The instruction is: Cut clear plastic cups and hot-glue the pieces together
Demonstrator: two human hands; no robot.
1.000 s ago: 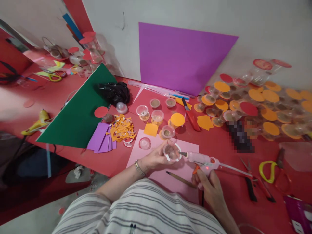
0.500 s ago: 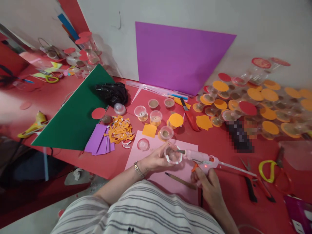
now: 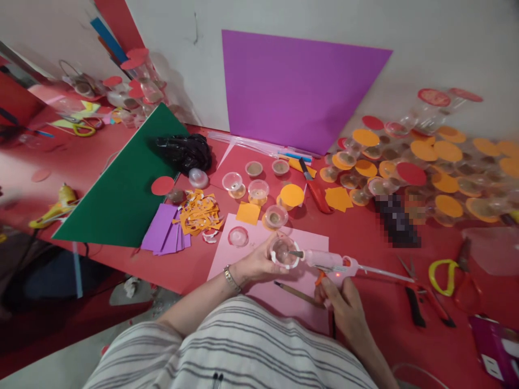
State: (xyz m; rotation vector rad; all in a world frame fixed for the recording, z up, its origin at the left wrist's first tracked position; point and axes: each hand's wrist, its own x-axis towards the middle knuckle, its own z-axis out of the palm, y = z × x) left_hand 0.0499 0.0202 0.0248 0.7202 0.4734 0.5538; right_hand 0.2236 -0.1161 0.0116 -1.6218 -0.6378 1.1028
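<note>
Tabletop of flat red [image 3: 377, 281] is being crowded with craft materials. Beyond it, a large purple rectangular sheet [image 3: 295, 92] is being supported upright against the pale grey wall [image 3: 174, 32]. At the left, a flat dark green board [image 3: 117, 200] is being partly overlapped by a crumpled black plastic bag [image 3: 186, 153]. A pale pink paper sheet [image 3: 229, 260] is being overhung by both hands. By the curled fingers of the bare right hand [image 3: 344, 305], a pale pink plastic glue gun [image 3: 326, 261] is being grasped, the forefinger being placed at its small orange trigger [image 3: 320, 277]. Between the fingers and thumb of the bare left hand [image 3: 257, 265], a small round clear plastic cup [image 3: 279, 250] is being pinched above the paper, its white-marked rim being tilted toward the gun. Its mouth is being overlapped by the slim dark nozzle [image 3: 297, 253]; whether the cup is being touched cannot be told. Below, a slender brown stick-like tool [image 3: 300, 294] is being partly hidden.
</note>
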